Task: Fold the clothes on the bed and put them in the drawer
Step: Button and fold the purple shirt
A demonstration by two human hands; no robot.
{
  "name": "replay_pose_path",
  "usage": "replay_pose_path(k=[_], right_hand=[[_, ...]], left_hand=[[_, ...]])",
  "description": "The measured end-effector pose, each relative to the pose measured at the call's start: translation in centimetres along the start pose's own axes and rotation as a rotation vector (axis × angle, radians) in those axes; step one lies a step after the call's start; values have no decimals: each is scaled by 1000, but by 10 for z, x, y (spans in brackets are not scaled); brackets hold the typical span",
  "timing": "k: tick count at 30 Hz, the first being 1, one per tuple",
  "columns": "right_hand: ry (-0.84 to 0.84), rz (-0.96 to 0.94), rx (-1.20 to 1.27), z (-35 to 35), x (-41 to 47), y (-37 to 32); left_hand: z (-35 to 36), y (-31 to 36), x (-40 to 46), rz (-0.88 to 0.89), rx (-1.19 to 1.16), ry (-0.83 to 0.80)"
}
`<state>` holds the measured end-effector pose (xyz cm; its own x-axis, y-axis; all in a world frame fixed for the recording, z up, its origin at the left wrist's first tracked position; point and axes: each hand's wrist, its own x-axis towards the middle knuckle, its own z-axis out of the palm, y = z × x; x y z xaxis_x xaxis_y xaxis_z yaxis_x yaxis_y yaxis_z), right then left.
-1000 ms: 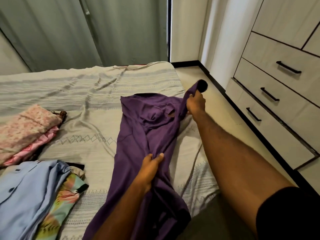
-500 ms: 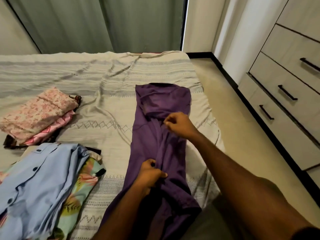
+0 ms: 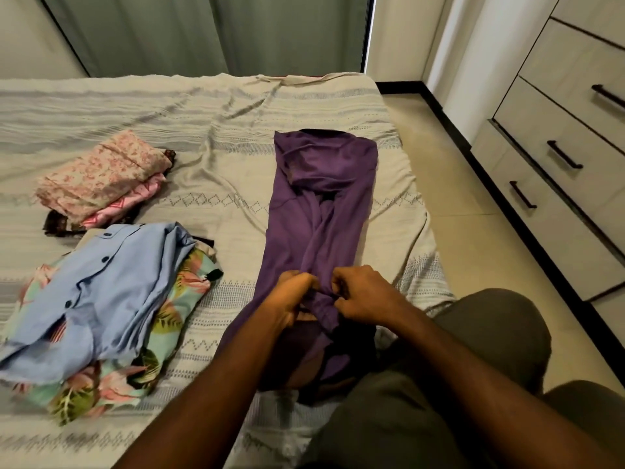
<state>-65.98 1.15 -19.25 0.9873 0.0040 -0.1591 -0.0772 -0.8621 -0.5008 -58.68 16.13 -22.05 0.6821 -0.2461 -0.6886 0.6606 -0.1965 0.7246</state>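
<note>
A purple garment [image 3: 321,194] lies lengthwise on the bed [image 3: 216,137], folded into a long narrow strip, its near end hanging over the bed's edge. My left hand [image 3: 291,297] and my right hand [image 3: 363,294] grip its near part side by side, fingers curled into the fabric. A loose light blue shirt [image 3: 101,289] lies on a floral garment [image 3: 176,299] at the left. A folded stack of pink floral clothes [image 3: 101,177] sits further back on the left. The drawers [image 3: 558,154] with black handles stand at the right, all closed.
A strip of beige floor [image 3: 466,211] runs between the bed and the drawer unit. Grey-green curtains [image 3: 209,32] hang behind the bed. My knees in dark shorts [image 3: 473,350] are at the bed's near edge.
My right hand laid the sleeve over the garment, then drew back to the near end beside my left hand. The purple garment is now a narrower strip.
</note>
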Motion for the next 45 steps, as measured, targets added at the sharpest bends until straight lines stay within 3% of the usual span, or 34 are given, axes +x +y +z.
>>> replay_pose_path(k=[6,11,15,17,18,21,22,24,28,30,32,34,36,38,40,42,45], right_hand=[[-111,-19,87,-16,-14,13],[-40,2,92,-12,-18,33],[10,-35,32,-7,-17,42],[61,-144,-94,-5,-17,46],[48,-206,-216,-4,-18,48],[-156,-361,-530,2,-20,53],[-206,-409,-601,6,-20,53],[-223,-498,-668,13,-19,50],[-264,-641,-726,26,-15,46],[-363,-599,-670,29,-14,44],[-465,-477,-447,29,-14,40],[-508,-268,-45,22,-6,36],[-391,-51,478,10,7,34],[-143,218,843,2,23,39],[27,443,1004,8,37,54],[112,502,1088,19,43,65],[177,511,1064,25,45,70]], left_hand=[[-4,-20,-32,167,94,96],[-45,-42,-71,-29,-53,-90],[-87,-71,-100,-56,115,-25],[-104,-64,-102,141,317,7],[-113,-57,-99,322,504,33],[-140,-33,-75,1010,1402,86],[-146,-29,-65,1082,1657,26],[-150,-20,-50,1026,1947,-136],[-150,-10,-31,960,2079,-430],[-151,-8,-24,890,2047,-516],[-151,-7,-20,872,1928,-545],[-145,4,-15,797,1608,-564],[-131,23,-10,624,1175,-628],[-114,42,2,481,864,-506],[-101,49,19,341,674,-239],[-93,44,32,227,557,-87],[-87,33,41,203,387,2]])
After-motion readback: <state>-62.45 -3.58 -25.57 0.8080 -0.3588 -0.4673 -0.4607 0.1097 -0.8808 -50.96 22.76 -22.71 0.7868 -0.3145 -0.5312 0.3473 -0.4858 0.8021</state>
